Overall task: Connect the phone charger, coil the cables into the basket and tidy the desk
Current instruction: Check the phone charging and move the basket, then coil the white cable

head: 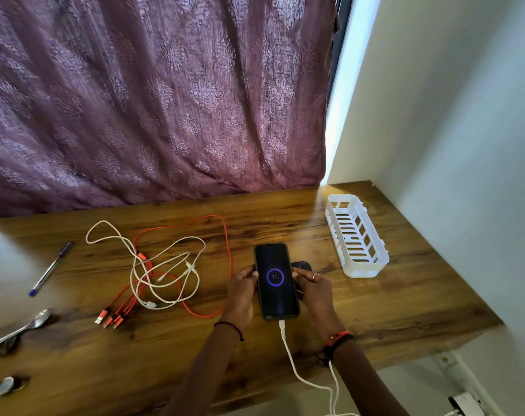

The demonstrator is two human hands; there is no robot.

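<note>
A black phone [275,280] lies face up on the wooden desk [375,304], its screen lit with a charging ring. A white charger cable [291,358] is plugged into its near end and runs off the desk's front edge. My left hand [241,291] grips the phone's left side and my right hand [314,288] grips its right side. A tangle of a white cable [165,277] and an orange multi-plug cable [228,256] lies to the left. The empty white slotted basket [356,235] stands at the right.
A small dark object [301,265] peeks out behind the phone. A blue pen [51,268], a spoon [21,328] and a small round metal thing [6,385] lie at the desk's left. A purple curtain hangs behind; a white wall bounds the right.
</note>
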